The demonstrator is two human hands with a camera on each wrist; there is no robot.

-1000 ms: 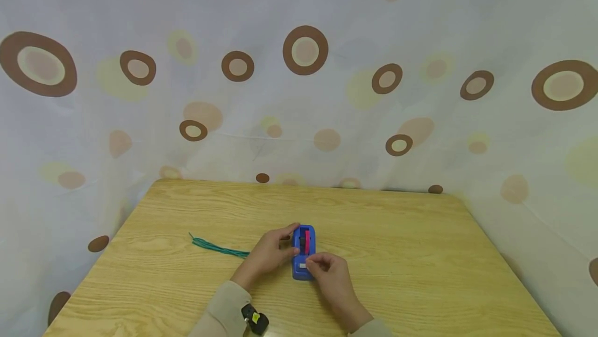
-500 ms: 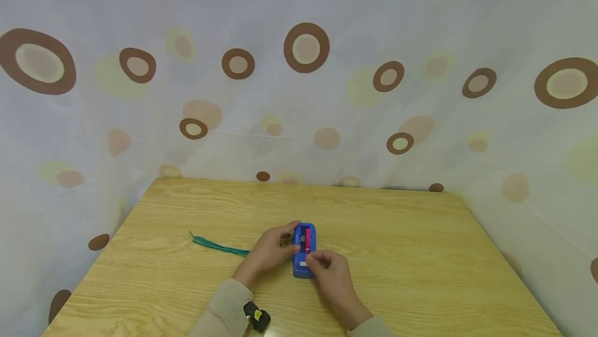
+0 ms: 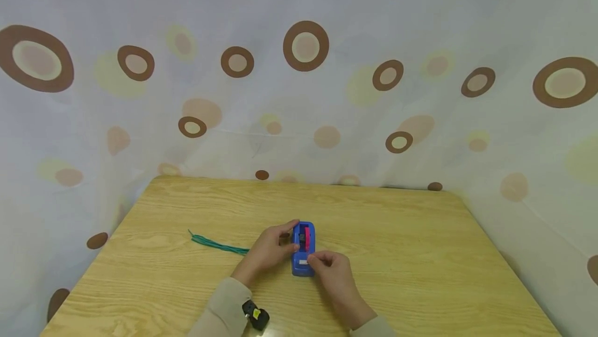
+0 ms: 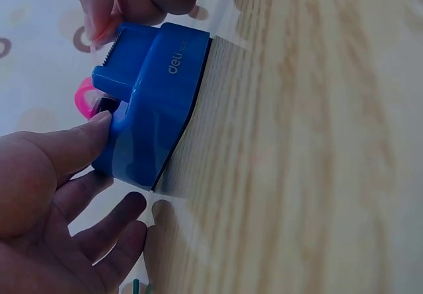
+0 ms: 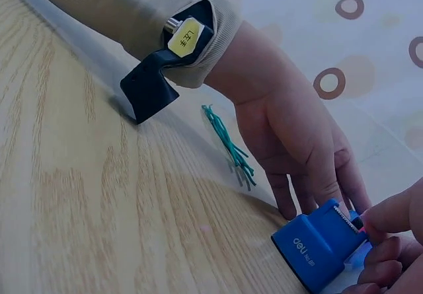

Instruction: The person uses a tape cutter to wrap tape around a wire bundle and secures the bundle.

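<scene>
Dispenser for tape, blue plastic with a rounded oblong body (image 3: 300, 269), was found upright near the front middle of the light wood-grain counter (image 3: 397, 233), its cutter end towards the person. White "deli" lettering (image 4: 177, 59) was legible on its side. A bright pink ring-shaped tape roll (image 3: 307, 239) sat in the well.

Left hand (image 3: 267, 250): grasping the dispenser along its left side. The thumb lay beside the roll and the forefinger reached the far corner; the remaining fingers were loosely bent and apart from the body.

Right hand (image 3: 335, 272): closed to a pinch, thumb and forefinger meeting just beside the toothed cutter edge (image 5: 345, 219), other fingers folded in. A thin clear strip of tape (image 4: 99, 53) was held at the fingertips; it showed only faintly, and its full extent could not be determined.

A bundle of slender teal cords (image 3: 218, 245) lay left of the dispenser, partly behind the left hand in the head view. A black device with a yellow label (image 3: 256, 315) was fixed at the beige left sleeve (image 3: 224, 306).
</scene>
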